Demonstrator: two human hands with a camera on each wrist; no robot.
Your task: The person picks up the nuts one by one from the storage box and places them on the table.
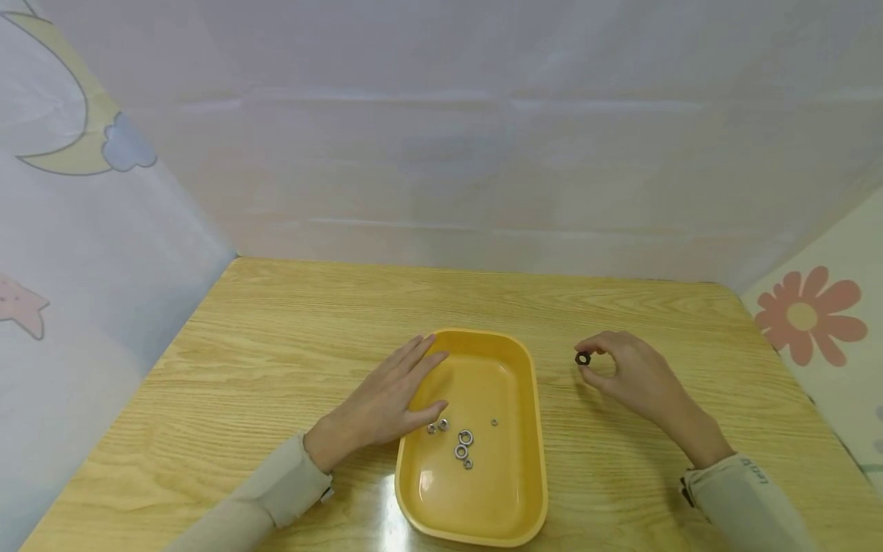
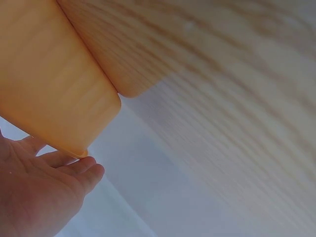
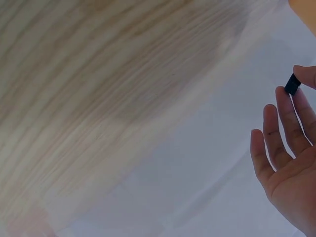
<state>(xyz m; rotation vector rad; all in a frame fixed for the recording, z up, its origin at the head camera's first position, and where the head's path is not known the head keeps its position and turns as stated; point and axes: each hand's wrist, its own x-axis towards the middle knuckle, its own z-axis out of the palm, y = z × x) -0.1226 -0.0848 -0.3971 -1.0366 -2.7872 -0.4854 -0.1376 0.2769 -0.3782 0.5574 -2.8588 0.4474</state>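
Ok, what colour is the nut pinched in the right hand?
Very dark, close to black; the nut shows best in the right wrist view.

A wood-grained table (image 1: 276, 330) meets a pale, creased back wall (image 1: 441, 169). The left wall (image 1: 138, 253) bears a yellow moon (image 1: 77, 158) and blue cloud (image 1: 129, 144); the right wall (image 1: 835, 406), a pink flower (image 1: 803, 316).
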